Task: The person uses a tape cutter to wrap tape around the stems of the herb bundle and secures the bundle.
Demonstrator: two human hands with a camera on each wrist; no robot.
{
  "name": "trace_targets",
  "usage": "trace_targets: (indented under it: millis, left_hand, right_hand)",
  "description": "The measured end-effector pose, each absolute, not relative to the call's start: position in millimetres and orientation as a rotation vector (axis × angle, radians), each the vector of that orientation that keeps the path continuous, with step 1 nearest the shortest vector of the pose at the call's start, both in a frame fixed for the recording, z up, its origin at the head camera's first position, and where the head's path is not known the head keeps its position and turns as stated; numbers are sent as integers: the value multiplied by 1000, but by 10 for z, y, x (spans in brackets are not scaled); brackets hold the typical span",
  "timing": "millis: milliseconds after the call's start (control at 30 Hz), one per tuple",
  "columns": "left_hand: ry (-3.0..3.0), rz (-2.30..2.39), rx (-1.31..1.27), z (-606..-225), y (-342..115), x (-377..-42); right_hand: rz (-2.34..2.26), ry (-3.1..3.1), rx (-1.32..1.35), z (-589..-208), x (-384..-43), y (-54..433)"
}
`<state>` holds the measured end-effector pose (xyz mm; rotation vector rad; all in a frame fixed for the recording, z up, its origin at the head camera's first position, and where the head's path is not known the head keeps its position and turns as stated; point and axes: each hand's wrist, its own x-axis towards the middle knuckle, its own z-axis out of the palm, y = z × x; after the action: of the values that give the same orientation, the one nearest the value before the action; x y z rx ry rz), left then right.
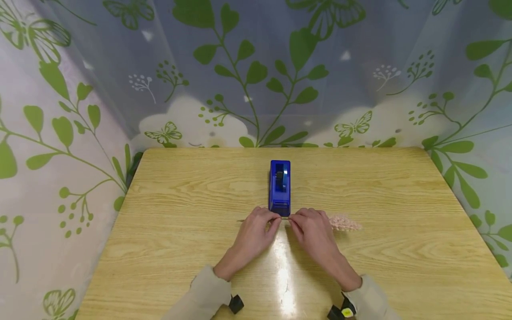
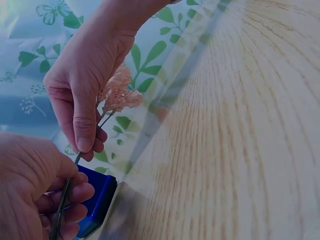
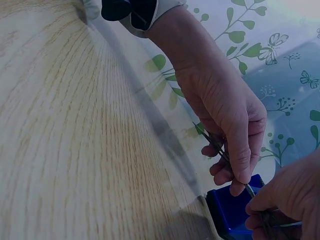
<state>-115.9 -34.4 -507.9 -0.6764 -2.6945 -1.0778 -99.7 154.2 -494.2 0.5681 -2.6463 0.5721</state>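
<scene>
Both hands pinch the thin dark stems of a pink flower sprig (image 1: 345, 223) just in front of a blue tape dispenser (image 1: 280, 189). My left hand (image 1: 256, 231) grips the stems on the left side, and their cut ends poke out beyond it in the right wrist view. My right hand (image 1: 316, 231) pinches them nearer the blossoms, a short gap away from the left. Pale pink blossoms (image 2: 119, 91) stick out past the right hand. The stems (image 2: 61, 205) run close together through the left fingers. Part of the stems is hidden behind the fingers.
The dispenser holds a roll of tape (image 1: 281, 177), and its front end faces the hands. All of this is on a wood-grain table (image 1: 180, 191). A curtain with green leaves and butterflies (image 1: 256, 71) hangs beyond the table's back edge and at both sides.
</scene>
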Motion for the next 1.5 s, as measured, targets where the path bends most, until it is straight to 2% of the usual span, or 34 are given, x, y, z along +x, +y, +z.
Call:
trace_targets:
  millis: [733, 1500]
  left_hand:
    - [-2619, -1174, -683, -5116, -354, -1197]
    - [-2609, -1135, -654, -5088, -345, -1197]
  right_hand:
    - [579, -2747, 469, -4991, -954, 1494]
    - [572, -2646, 568, -4939, -1050, 1544]
